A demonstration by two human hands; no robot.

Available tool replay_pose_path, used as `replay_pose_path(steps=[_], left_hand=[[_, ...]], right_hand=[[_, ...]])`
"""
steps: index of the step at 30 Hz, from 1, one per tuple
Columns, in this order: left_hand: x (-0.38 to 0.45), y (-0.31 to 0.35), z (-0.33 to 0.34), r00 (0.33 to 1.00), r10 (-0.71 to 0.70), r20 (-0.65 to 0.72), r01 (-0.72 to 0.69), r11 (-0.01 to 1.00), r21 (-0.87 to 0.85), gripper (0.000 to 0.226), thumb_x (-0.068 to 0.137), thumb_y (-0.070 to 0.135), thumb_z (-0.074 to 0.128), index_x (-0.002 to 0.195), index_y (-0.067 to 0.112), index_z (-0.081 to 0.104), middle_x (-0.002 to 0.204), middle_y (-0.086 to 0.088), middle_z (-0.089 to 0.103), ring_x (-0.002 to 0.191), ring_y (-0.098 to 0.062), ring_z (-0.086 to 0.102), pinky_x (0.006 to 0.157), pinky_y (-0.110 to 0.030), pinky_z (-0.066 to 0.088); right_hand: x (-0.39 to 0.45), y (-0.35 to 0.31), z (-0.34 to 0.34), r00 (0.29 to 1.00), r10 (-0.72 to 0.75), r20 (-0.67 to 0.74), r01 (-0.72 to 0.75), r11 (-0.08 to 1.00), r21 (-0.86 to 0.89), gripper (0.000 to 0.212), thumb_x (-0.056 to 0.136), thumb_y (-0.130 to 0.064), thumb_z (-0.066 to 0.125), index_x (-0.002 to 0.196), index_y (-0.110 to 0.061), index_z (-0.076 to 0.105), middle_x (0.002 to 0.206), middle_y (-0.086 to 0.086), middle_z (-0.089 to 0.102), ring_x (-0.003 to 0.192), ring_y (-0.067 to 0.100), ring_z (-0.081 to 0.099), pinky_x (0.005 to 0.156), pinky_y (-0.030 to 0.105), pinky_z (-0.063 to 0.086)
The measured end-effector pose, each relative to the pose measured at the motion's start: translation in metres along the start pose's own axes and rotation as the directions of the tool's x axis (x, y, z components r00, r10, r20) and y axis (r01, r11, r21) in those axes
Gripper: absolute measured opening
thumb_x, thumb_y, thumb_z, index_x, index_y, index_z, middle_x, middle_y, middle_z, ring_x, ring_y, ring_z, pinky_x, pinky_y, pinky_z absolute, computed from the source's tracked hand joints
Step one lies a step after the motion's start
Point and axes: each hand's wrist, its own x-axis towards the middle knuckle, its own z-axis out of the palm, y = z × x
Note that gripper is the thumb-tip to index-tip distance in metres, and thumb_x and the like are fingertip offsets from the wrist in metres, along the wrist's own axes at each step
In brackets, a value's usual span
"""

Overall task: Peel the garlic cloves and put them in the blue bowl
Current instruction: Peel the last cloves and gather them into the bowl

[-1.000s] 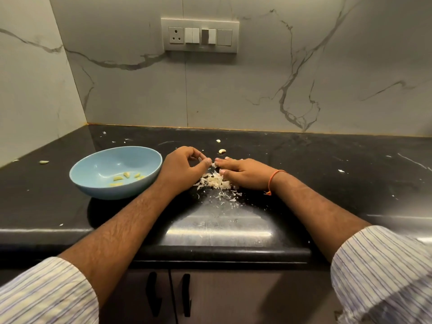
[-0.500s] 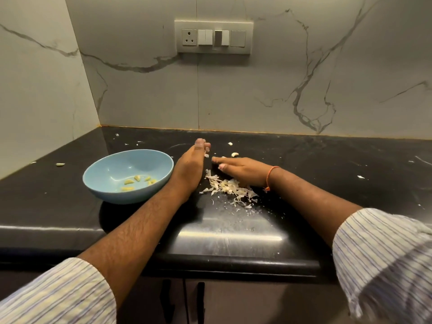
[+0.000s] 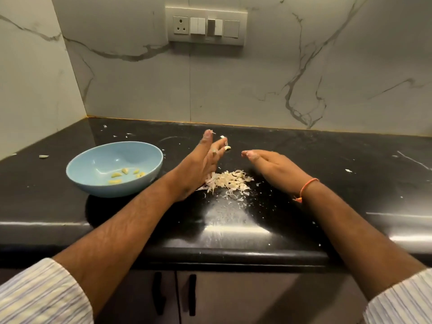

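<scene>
The blue bowl (image 3: 86, 167) sits on the black counter at the left, with several peeled yellow cloves (image 3: 125, 175) inside. A pile of pale garlic skins (image 3: 228, 180) lies between my hands. My left hand (image 3: 201, 164) stands on its edge against the left side of the pile, fingers straight and pointing away. My right hand (image 3: 273, 164) is on the right of the pile, fingers straight, a small gap from the skins. Two small unpeeled cloves (image 3: 227, 148) lie just past my left fingertips. Neither hand holds anything.
One stray clove (image 3: 43, 156) lies far left near the side wall. Skin flakes dot the counter (image 3: 327, 164). A switch plate (image 3: 205, 25) is on the marble back wall. The counter's front edge runs below my forearms, with cabinet doors beneath.
My hands stopped pinching at the pile and straightened out. The left hand turned on its edge beside the skins; the right hand drew off to the right. The skins are now bunched closer together.
</scene>
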Motion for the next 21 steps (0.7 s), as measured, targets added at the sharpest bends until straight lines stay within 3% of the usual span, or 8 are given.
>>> replay_pose_path(steps=[2,4,6,8,10,12,16,21], left_hand=[[0.000,0.002,0.002,0.997,0.030,-0.070,-0.030,1.000,0.006,0.093,0.091,0.083,0.015,0.166,0.029,0.024,0.174,0.006,0.022,0.161,-0.010,0.011,0.132,-0.045,-0.001],[0.001,0.002,-0.001,0.988,0.049,-0.147,-0.045,0.998,0.032,0.081,0.102,0.074,0.010,0.166,0.027,0.023,0.173,0.005,0.026,0.160,-0.008,0.016,0.133,-0.044,0.001],[0.001,0.000,-0.007,0.967,0.074,-0.245,-0.054,0.995,0.086,0.069,0.109,0.064,0.018,0.165,0.025,0.031,0.168,0.006,0.037,0.153,-0.006,0.030,0.132,-0.039,0.012],[0.001,-0.003,-0.009,0.937,0.108,-0.333,-0.046,0.981,0.191,0.054,0.114,0.048,0.030,0.160,0.023,0.042,0.160,0.006,0.048,0.139,-0.004,0.043,0.120,-0.026,0.026],[0.001,-0.005,-0.008,0.926,0.112,-0.361,-0.049,0.983,0.179,0.049,0.115,0.041,0.032,0.156,0.020,0.048,0.154,0.004,0.054,0.137,-0.008,0.047,0.114,-0.024,0.029],[0.001,-0.006,-0.010,0.932,0.085,-0.352,-0.060,0.995,0.081,0.053,0.114,0.048,0.028,0.154,0.020,0.050,0.152,0.004,0.056,0.135,-0.004,0.049,0.123,-0.032,0.027],[-0.004,-0.004,-0.014,0.942,0.052,-0.332,-0.070,0.997,-0.042,0.063,0.111,0.060,0.020,0.151,0.023,0.052,0.153,0.001,0.056,0.132,0.001,0.047,0.125,-0.033,0.021],[-0.006,-0.005,-0.013,0.939,0.074,-0.337,-0.105,0.992,-0.075,0.068,0.097,0.069,0.024,0.140,0.030,0.059,0.146,0.004,0.061,0.126,0.011,0.051,0.126,-0.037,0.019]], right_hand=[[-0.007,-0.009,0.010,0.997,0.022,0.068,-0.015,0.996,-0.092,0.058,0.111,-0.050,0.035,0.159,-0.018,0.044,0.163,-0.001,0.044,0.152,0.017,0.038,0.117,0.024,0.025],[-0.008,-0.017,0.021,0.991,0.050,0.124,-0.031,0.988,-0.154,0.064,0.110,-0.053,0.034,0.157,-0.009,0.040,0.163,0.007,0.043,0.150,0.025,0.039,0.123,0.036,0.027],[-0.006,-0.026,0.032,0.987,0.049,0.150,-0.022,0.984,-0.178,0.063,0.108,-0.060,0.034,0.146,-0.011,0.044,0.153,0.009,0.051,0.142,0.030,0.048,0.122,0.050,0.032],[-0.003,-0.032,0.042,0.985,0.008,0.172,0.031,0.974,-0.224,0.061,0.104,-0.068,0.033,0.132,-0.017,0.049,0.136,0.004,0.059,0.129,0.031,0.056,0.119,0.056,0.033],[-0.004,-0.043,0.051,0.976,-0.056,0.210,0.108,0.963,-0.246,0.070,0.102,-0.070,0.037,0.148,-0.018,0.045,0.152,0.003,0.052,0.140,0.027,0.049,0.124,0.053,0.029],[-0.006,-0.057,0.059,0.968,-0.138,0.210,0.181,0.963,-0.199,0.075,0.099,-0.070,0.048,0.158,-0.023,0.040,0.160,-0.001,0.045,0.144,0.019,0.046,0.123,0.043,0.035],[0.007,-0.070,0.076,0.962,-0.246,0.119,0.269,0.927,-0.261,0.048,0.098,-0.057,0.063,0.135,-0.027,0.064,0.136,0.000,0.057,0.124,0.022,0.057,0.108,0.042,0.048],[0.015,-0.055,0.074,0.924,-0.383,-0.012,0.359,0.876,-0.322,0.019,0.100,-0.031,0.065,0.108,-0.016,0.071,0.109,0.006,0.064,0.098,0.030,0.062,0.087,0.050,0.054]])
